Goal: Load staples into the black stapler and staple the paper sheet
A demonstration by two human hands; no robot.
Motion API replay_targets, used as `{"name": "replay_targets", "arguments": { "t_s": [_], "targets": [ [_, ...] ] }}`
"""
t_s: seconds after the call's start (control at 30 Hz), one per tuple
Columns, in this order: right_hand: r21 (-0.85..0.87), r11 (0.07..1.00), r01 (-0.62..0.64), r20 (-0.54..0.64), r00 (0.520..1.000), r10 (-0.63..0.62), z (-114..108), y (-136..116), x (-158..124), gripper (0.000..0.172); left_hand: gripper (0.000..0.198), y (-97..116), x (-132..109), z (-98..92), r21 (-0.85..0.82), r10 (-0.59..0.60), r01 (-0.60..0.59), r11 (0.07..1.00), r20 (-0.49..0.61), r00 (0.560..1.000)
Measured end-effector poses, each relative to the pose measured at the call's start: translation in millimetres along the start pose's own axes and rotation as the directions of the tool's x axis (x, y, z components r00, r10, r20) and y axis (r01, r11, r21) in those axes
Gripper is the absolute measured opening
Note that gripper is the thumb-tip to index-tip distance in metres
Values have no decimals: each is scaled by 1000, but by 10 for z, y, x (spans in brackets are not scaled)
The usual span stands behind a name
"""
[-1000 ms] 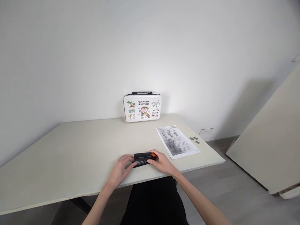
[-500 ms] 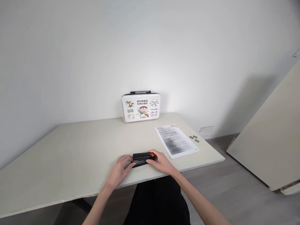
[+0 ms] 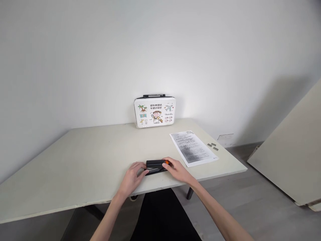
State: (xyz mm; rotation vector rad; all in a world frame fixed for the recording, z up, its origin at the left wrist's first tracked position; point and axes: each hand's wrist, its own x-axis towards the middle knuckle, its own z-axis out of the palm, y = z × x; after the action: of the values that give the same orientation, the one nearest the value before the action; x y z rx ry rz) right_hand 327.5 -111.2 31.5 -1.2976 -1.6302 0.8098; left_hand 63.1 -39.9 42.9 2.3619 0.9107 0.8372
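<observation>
A black stapler [image 3: 155, 164] with an orange part at its right end lies on the table near the front edge. My left hand [image 3: 132, 175] is closed on the stapler's left end, thumb in front and fingers behind. Around its right end my right hand [image 3: 176, 169] is closed, the thumb on the near side by the orange part. To the right lies a printed sheet of paper [image 3: 194, 148]. Beyond it are a few small grey staple strips [image 3: 213, 146].
A white cartoon-printed case [image 3: 155, 112] with a black handle stands against the wall at the table's back. The white table [image 3: 82, 160] ends in a front edge just before my body. A pale panel [image 3: 291, 150] stands on the floor at right.
The whole view has shifted slightly, so the table and case appear a little right and higher. My right thumb has moved up on the stapler; both hands stay on it.
</observation>
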Motion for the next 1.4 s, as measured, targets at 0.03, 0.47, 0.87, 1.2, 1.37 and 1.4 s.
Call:
{"name": "replay_targets", "arguments": {
  "t_s": [0.03, 0.47, 0.87, 1.2, 1.37, 1.4],
  "targets": [
    [13, 1000, -2, -3, 1000, 2, -6, 2, -8, 44, 29, -9, -3, 8, -8, -5, 5, 1000, -1, 1000],
    [-56, 998, 26, -15, 1000, -27, -6, 113, 4, 50, 58, -52, -75, 70, -188, -153, 149, 971, -7, 988],
    [-140, 988, 60, -128, 989, -78, 118, -30, -113, 30, 43, -58, -207, 92, -785, -600, 238, 572, -202, 774],
    [-657, 524, 543, -104, 622, -776, 277, -360, -335, 42, 31, 410, 116, 138, -931, -652, 237, -278, 364, 665],
    [-676, 525, 517, -155, 596, -788, 197, -326, -323, 47, 24, 448, 204, 88, -947, -768, 159, -278, 319, 556],
    [-652, 565, 506, -189, 612, -768, 174, -321, -322, 49, 24, 432, 204, 76, -954, -782, 162, -251, 299, 548]
  ]
}}
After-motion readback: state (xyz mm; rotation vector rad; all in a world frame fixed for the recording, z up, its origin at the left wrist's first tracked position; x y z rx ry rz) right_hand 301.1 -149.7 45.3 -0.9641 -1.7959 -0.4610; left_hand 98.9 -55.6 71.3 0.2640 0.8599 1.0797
